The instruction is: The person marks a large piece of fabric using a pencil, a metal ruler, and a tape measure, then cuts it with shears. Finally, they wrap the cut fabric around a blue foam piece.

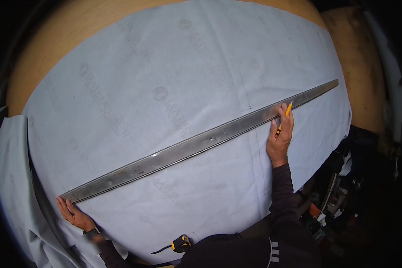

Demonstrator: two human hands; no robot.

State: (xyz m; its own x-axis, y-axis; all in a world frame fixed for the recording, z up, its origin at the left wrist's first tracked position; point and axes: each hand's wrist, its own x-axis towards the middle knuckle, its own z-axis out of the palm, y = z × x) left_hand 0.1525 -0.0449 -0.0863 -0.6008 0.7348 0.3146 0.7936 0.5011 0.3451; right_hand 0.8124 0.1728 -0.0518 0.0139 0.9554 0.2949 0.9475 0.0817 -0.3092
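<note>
A long metal straightedge (187,145) lies diagonally across a pale grey sheet of material (120,102) with faint printed lettering. At its lower left end, my left hand (75,214) rests its fingertips on the metal, fingers stretched out. Toward the upper right, my right hand (281,131) touches the straightedge's lower edge with its fingertips and holds a yellow pencil (288,109) between the fingers, tip pointing up. A small pencil-like mark shows on the sheet just above the straightedge, left of my right hand.
A black and yellow tape measure (181,244) lies near my body at the bottom. Folds of the grey material (15,178) hang at the left. The wooden table (53,53) shows beyond the sheet. Assorted items (335,201) are crowded at the lower right.
</note>
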